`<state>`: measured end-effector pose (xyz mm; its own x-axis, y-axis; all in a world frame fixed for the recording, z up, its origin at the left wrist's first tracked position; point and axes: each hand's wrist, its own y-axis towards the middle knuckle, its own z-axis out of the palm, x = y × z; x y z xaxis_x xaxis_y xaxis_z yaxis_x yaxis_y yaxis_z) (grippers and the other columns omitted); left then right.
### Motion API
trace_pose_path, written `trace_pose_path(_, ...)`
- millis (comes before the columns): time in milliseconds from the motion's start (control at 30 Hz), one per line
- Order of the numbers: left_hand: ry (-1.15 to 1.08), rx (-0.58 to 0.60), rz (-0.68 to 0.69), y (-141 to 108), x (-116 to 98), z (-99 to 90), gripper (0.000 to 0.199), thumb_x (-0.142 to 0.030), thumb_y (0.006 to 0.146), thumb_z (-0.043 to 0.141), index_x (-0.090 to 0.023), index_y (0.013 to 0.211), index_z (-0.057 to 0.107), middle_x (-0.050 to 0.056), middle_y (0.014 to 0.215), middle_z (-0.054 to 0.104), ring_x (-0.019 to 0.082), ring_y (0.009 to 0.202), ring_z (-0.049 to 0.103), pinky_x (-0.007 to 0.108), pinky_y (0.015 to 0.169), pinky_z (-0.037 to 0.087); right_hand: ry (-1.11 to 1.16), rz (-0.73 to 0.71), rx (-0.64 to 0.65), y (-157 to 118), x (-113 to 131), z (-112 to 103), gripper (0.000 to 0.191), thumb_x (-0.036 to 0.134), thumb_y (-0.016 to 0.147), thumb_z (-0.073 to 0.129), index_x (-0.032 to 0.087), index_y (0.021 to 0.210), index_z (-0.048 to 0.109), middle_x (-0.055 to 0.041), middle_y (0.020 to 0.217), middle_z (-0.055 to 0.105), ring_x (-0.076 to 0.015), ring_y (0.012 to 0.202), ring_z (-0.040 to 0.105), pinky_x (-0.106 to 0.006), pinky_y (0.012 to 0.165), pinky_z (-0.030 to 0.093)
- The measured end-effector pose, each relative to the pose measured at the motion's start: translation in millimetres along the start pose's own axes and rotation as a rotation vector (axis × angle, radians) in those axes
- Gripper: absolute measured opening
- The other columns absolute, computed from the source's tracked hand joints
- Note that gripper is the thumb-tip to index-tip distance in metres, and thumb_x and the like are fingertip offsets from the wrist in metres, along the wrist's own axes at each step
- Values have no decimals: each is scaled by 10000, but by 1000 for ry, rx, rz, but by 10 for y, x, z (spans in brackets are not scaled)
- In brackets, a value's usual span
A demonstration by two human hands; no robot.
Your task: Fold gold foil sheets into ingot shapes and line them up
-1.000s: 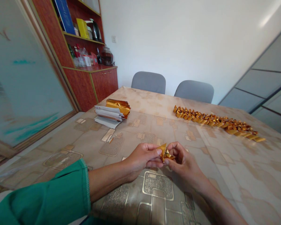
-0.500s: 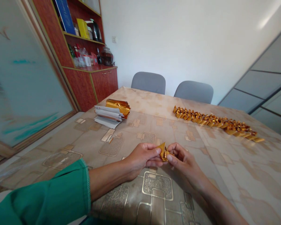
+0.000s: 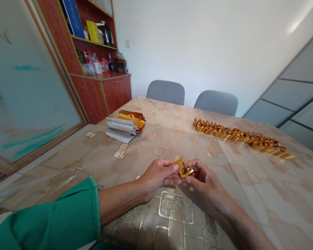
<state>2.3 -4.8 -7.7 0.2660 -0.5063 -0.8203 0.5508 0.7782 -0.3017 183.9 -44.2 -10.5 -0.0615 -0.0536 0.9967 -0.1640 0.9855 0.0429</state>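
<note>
A small folded piece of gold foil paper (image 3: 183, 168) is held above the table near the middle of the view. My left hand (image 3: 160, 175) pinches its left side between thumb and fingers. On the other side, my right hand (image 3: 202, 175) has thumb and curled fingers around the foil's right edge. The foil has a pointed flap standing up on the left and a crumpled, shiny opening on the right. Farther right, rows of folded gold pieces (image 3: 237, 135) lie on the table. At the back left are white sheets (image 3: 121, 128) beside a stack of gold foil sheets (image 3: 133, 118).
The table (image 3: 156, 139) has a patterned cover. Two grey chairs (image 3: 165, 92) stand behind it, near the wall. A red-brown cabinet (image 3: 116, 92) with bottles and a kettle is at the back left, beside a frosted sliding door (image 3: 28, 86).
The right thumb has slid down off the foil's front, and the foil's right side now shows more open. My left hand has barely moved.
</note>
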Motion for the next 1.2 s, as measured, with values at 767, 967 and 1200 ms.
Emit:
trace_pose_path(767,4,-17,59,1,43,26,327,-274,610,883,-101,782,666,29,721,693,82,617,632,179,618,495,59,-21,-110,18,-118,68,297,418,795,751,209,812,541,29,705,558,-114,591,468,-235,536,354)
trace_pose_path(967,-29,-54,85,5,53,35,333,-270,613,883,-97,812,678,30,712,697,85,625,645,188,652,514,61,-60,-167,2,-77,76,284,405,801,759,213,816,551,40,689,538,-110,587,449,-228,528,329)
trace_pose_path(1200,-26,-54,77,14,50,35,344,-265,613,883,-99,849,695,44,757,719,90,652,661,189,675,525,-100,-83,-164,8,-140,56,200,318,851,697,223,854,521,48,715,498,-114,610,425,-236,542,322)
